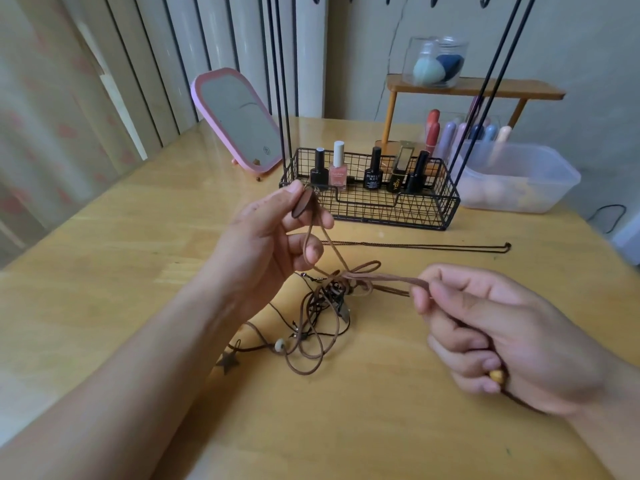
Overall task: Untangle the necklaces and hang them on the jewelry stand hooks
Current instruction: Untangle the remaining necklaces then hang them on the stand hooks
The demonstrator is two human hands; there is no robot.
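Your left hand (pixel 273 233) pinches a flat brown pendant (pixel 300 206) between thumb and fingers, raised above the desk (pixel 121 258); its cord drops from there into the tangle (pixel 323 306); your right hand (pixel 491 334) pinches a doubled loop of brown cord (pixel 391 280) at the fingertips, pulled taut from the knot, with a small yellow bead (pixel 497 376) tucked under the curled lower fingers.

The tangle lies on the desk between your hands, in front of the wire basket (pixel 372 199) at the base of the jewelry stand; 1 thin necklace (pixel 415 244) lies straight and apart behind it; the stand's hooks (pixel 434 0) show only at the top edge.

Handling, as judged: cords light, limp, slightly grippy; hard pulling likely tightens the knot; take hold close to the knot and feed the pendant end back through the loops; the star charm (pixel 228 362) and pale bead (pixel 280 345) may snag.
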